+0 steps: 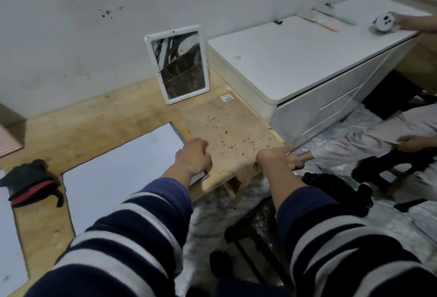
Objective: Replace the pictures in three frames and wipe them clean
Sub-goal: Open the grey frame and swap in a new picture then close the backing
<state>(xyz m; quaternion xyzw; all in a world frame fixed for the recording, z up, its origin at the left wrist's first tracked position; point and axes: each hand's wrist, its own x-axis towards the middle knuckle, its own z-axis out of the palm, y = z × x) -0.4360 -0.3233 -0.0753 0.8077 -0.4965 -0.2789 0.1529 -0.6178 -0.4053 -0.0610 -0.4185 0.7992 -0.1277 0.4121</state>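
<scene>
- Head view: the left hand (192, 156) rests curled on the right edge of a large picture frame (123, 173) lying flat on the wooden table (94, 116), fingers closed over the frame's near-right corner; a brown backing board (227, 135) lies just right of it on the same table.
- The right hand (279, 158) pinches the near corner of a clear glass pane (354, 98), which is tilted up and reaches far-right toward the white cabinet (295, 64); the pane is hard to trace against the floor.
- A small white frame (177, 63) leans upright against the wall at the far side; part of another pale frame (9, 237) shows at the near-left edge, and a dark cloth (33, 182) lies between it and the large frame.
- My reading: the glass is being taken off or set aside; keep the left hand pressing the frame steady; hold the pane by its edge only; keep it clear of the cabinet corner and the seated person's knees (378, 135); lay it flat where the cloth can reach it.
</scene>
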